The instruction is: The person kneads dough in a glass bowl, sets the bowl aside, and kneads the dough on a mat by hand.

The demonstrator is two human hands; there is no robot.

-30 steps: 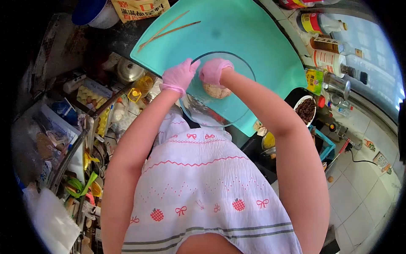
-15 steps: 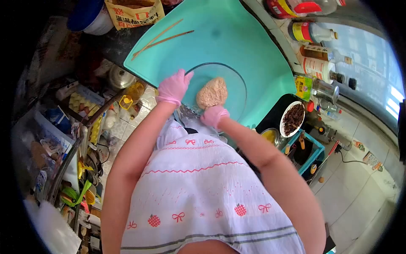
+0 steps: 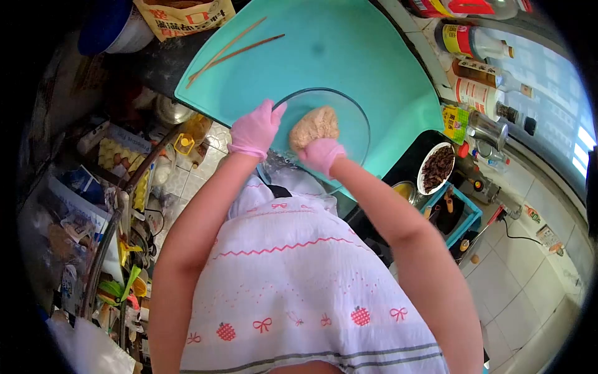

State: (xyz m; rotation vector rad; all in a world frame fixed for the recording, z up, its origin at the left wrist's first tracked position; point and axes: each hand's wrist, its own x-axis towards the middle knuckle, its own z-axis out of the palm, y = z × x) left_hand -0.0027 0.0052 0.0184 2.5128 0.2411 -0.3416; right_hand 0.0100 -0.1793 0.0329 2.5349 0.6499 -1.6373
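Both of my hands wear pink gloves. My left hand (image 3: 255,129) is closed on the left rim of a clear glass bowl (image 3: 356,124). Inside the bowl lies a rough, pale brown lump of dough (image 3: 314,124). My right hand (image 3: 321,155) is in the bowl against the lower edge of the dough, its fingers curled and pressed on it; the fingertips are partly hidden. Under the bowl is a turquoise mat (image 3: 324,56), and the near side of the bowl reaches my white apron.
Two chopsticks (image 3: 240,50) lie on the mat's far left. A yellow bag (image 3: 184,17) and a blue-lidded tub (image 3: 128,31) stand behind. At right are a plate of dark pieces (image 3: 437,168), a blue basket (image 3: 467,224) and several bottles (image 3: 473,40). A cluttered rack (image 3: 128,199) stands left.
My right hand has moved from the far side of the dough to its near side, uncovering the lump. Since the middle frame it has pushed slightly up against it. My left hand keeps the rim.
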